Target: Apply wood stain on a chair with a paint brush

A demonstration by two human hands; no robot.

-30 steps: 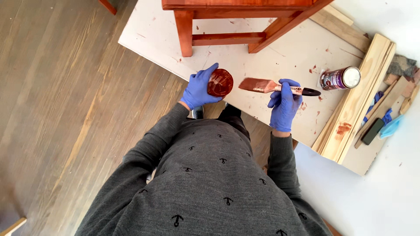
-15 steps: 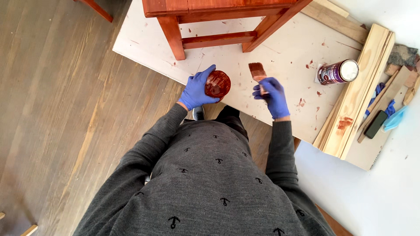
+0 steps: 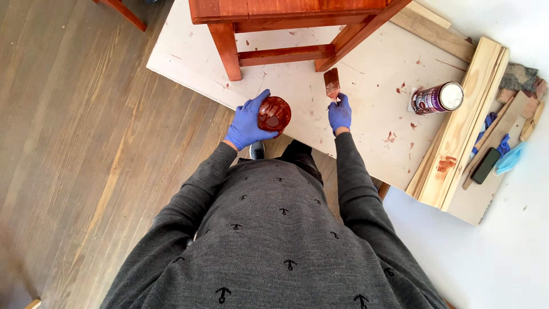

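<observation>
Paintbrush (image 3: 331,83) upright in gloved right hand (image 3: 339,113), stain-filled cup (image 3: 274,114) gripped by left hand (image 3: 247,124), near red-brown table leg (image 3: 227,51).

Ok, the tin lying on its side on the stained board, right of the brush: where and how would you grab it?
Around the cylindrical body, from above. The tin lies on its side on the board, its pale end facing right toward the wood strips, so the curved wall is open top and front. The right hand holding the brush is nearest.

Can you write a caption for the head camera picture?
Gloved left hand holds a stain-filled cup; right hand lifts a brush near red-brown furniture.
</observation>
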